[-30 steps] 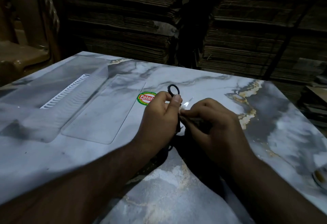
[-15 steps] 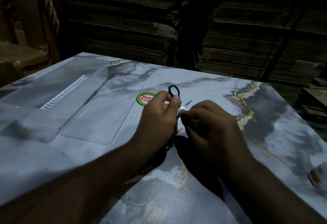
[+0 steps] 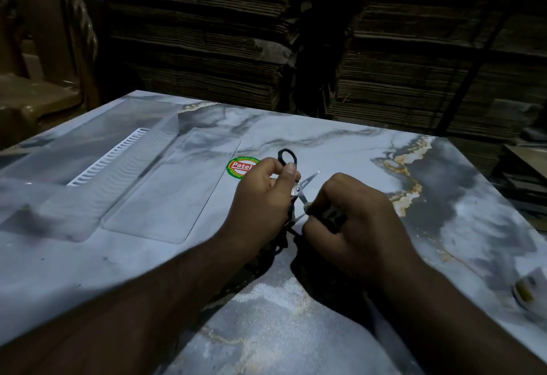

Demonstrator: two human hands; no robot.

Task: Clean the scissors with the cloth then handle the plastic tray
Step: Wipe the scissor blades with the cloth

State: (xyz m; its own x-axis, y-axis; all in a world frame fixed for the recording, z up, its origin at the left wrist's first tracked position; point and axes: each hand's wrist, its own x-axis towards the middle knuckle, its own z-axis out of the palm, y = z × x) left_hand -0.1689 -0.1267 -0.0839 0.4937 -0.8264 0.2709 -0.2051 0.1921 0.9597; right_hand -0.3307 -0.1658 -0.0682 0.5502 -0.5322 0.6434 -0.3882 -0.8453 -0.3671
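Small scissors [image 3: 305,186] with black handle loops are held over the middle of the marble-patterned table [image 3: 340,149]. My left hand [image 3: 260,194] grips them by the handles, one loop sticking out above my fingers. The blades are spread apart. My right hand [image 3: 352,220] is closed around a dark cloth [image 3: 333,216] and pinches the lower blade with it. More dark cloth hangs below both hands. A clear plastic tray [image 3: 165,194] lies flat on the table to the left of my hands.
A second clear plastic piece with a white ribbed strip [image 3: 109,157] lies at the far left. A round green and red sticker [image 3: 241,167] is on the table beside my left hand. Stacked cardboard sheets [image 3: 207,49] stand behind the table; a brown chair [image 3: 35,84] at the left.
The scissor blades have opened wider and more of the upper blade shows. My right hand has slid back along the lower blade with the cloth.
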